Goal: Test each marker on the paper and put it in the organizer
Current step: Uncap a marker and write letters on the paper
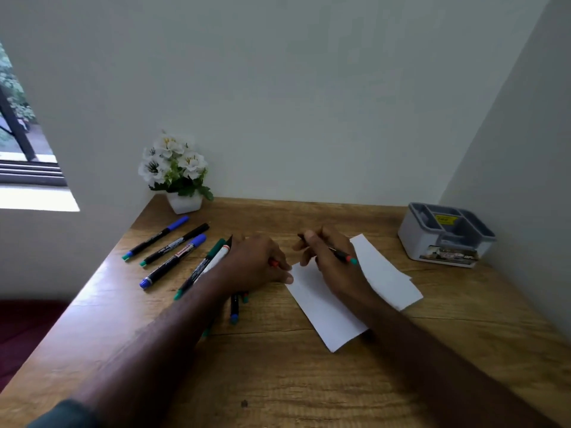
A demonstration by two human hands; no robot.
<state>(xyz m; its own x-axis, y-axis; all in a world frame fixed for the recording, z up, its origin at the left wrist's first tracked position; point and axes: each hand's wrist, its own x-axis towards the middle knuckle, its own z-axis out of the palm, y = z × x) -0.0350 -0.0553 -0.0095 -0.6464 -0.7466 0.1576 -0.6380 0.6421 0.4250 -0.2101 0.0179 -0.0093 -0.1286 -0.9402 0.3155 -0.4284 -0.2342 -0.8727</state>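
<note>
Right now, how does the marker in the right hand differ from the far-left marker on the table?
The held marker is gripped by the right hand over the paper; the far-left marker lies untouched on the table. The far-left marker wears a blue cap; the held marker's cap end is hidden. Both have dark barrels and green ends.

- A slim dark marker (pixel 332 249) with a green end sits gripped in the right hand (pixel 327 261), tilted above the paper.
- The white paper (pixel 380 273) lies flat on the table, slanted, partly under that hand.
- Spare markers (pixel 173 261) lie loose at the left, blue and green caps showing.
- The grey organizer (pixel 445 236) stands at the far right, compartments open upward.
</note>
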